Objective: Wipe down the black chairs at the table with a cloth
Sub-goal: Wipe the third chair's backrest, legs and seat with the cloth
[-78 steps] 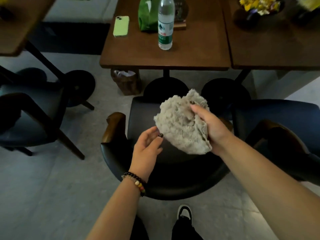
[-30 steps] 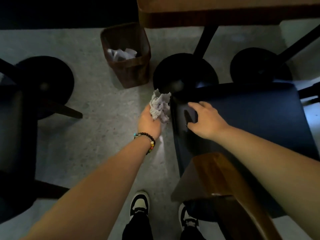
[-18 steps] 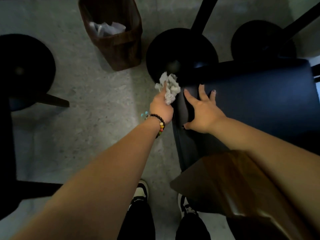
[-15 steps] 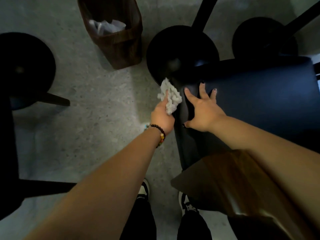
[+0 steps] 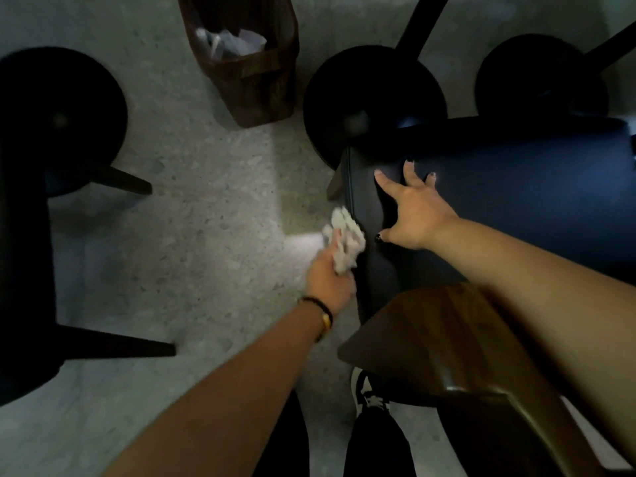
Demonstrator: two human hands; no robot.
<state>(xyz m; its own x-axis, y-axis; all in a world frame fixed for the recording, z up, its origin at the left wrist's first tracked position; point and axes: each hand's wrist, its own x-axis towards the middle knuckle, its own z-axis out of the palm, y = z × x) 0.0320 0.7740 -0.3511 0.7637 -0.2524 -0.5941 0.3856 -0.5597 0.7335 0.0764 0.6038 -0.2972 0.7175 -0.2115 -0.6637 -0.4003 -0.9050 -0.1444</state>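
From the head camera, looking down, we saw the left hand [image 5: 328, 282] gripping a crumpled grey cloth [image 5: 344, 243], its fingers curled round the lower part of the bundle while the rest stuck out above the knuckles. The cloth lay against the left side edge of the black chair [image 5: 516, 201], on the vertical face of the seat cushion, about halfway along it. A dark beaded bracelet [image 5: 318, 313] sat on the left wrist.

The right hand [image 5: 413, 215] rested flat on top of the seat near that same edge, fingers straight and spread apart, thumb stretched toward the cloth and close to it; it held nothing. We could see dark polish on its nails.

The wooden armrest [image 5: 447, 356] of the chair curved across the lower right, beneath the right forearm. Beyond the chair stood two round black table bases [image 5: 371, 98] on the speckled grey floor [image 5: 189, 235], and to their left a brown wastebasket [image 5: 247, 74] with crumpled white paper inside. Another dark chair [image 5: 27, 208] filled the left edge, its legs angling out across the floor. A black-and-white shoe [image 5: 364, 390] showed just beside the armrest, at the bottom of the view.
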